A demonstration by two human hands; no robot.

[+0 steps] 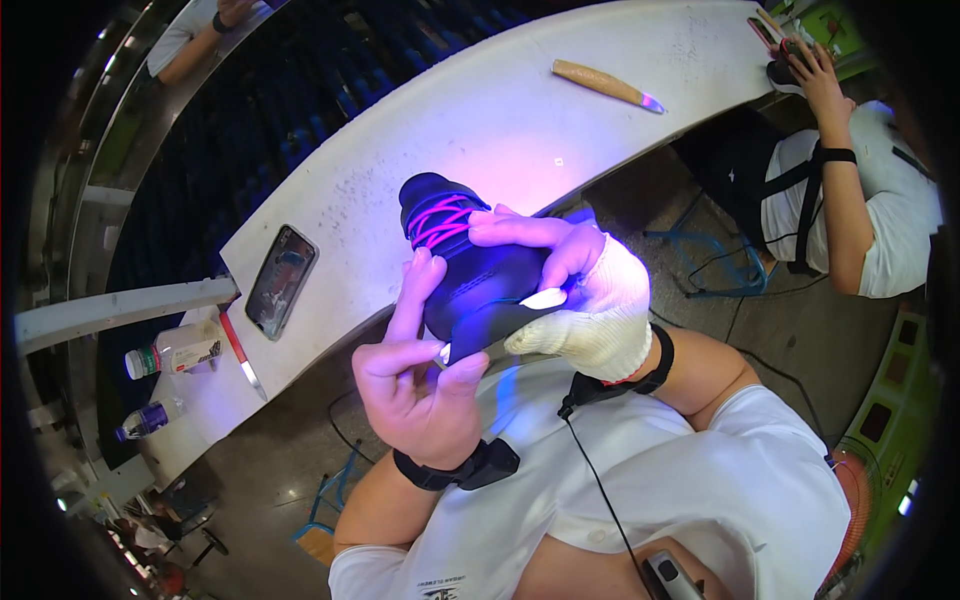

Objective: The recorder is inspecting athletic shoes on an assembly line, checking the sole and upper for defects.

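A black shoe (470, 265) with bright pink laces is held up in front of me, its collar pointing away, under violet light. My left hand (425, 385) is bare; its thumb and a finger pinch a dark flat flap (490, 330) at the shoe's near end, and another finger lies along the shoe's left side. From the right, my right hand (580, 280) grips the shoe. It wears a cream knit glove that leaves some fingers bare. Whether the flap is part of the sole, I cannot tell.
On the curved white bench (400, 130) lie a phone (282, 280), a red-handled knife (243, 357) and a wooden-handled tool (605, 85). Bottles (175, 350) stand at the left. A co-worker (850, 190) sits at the right, hands on another dark shoe (785, 75).
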